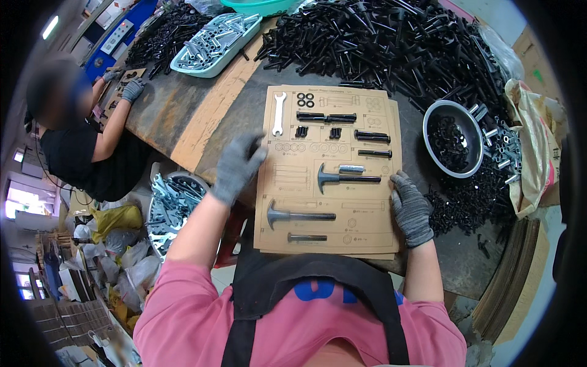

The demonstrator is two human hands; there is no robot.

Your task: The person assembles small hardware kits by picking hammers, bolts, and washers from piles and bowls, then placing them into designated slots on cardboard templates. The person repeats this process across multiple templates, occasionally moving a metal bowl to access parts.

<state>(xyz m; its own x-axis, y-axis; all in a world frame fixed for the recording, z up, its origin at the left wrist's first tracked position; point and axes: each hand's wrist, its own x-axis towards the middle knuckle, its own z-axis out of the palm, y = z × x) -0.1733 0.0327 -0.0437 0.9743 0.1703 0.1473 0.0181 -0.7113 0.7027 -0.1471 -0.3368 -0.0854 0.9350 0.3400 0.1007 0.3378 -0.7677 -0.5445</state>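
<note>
A stack of printed cardboard sheets (306, 165) lies on the table before me, its edges slightly out of line. On the top sheet sit a silver open-end wrench (279, 114), several black washers (306, 100), black bolts (373, 136), small black screws, a silver sleeve (351, 169) and two dark T-shaped bolts (302, 216). My left hand (238, 168), in a grey glove, is at the sheets' left edge, fingers extended and empty. My right hand (412, 209), also gloved, rests along the right edge with its fingers loosely stretched and touching the cardboard.
A metal bowl of small black parts (454, 139) stands at right beside loose hardware. Black bolts (391, 43) are heaped at the back. A pale green basket (214, 72) holds silver sleeves. Wrenches fill a container (174, 211) at left. Another gloved person (85, 134) works at far left.
</note>
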